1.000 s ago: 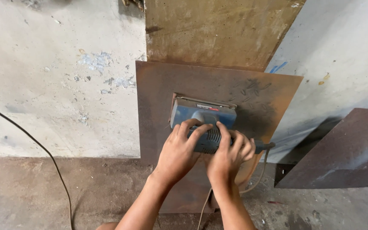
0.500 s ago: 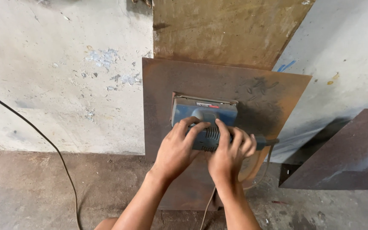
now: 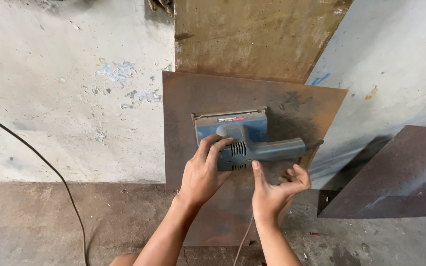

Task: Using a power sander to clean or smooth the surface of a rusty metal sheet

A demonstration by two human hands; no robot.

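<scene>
A blue electric sander is pressed flat against a rusty brown metal sheet that leans on the wall. My left hand grips the sander's front body, fingers curled over its left side. Just below the sander's handle is my right hand, open with the palm up and the fingers spread, holding nothing. The sander's cord hangs down between my forearms.
A larger tan rusty sheet stands behind the brown one against the pale, chipped wall. Another dark metal plate leans at the right. A black cable runs down the wall at left to the dirty concrete floor.
My right hand has come off the sander's handle and opened below it. The left hand stays on the sander's body.
</scene>
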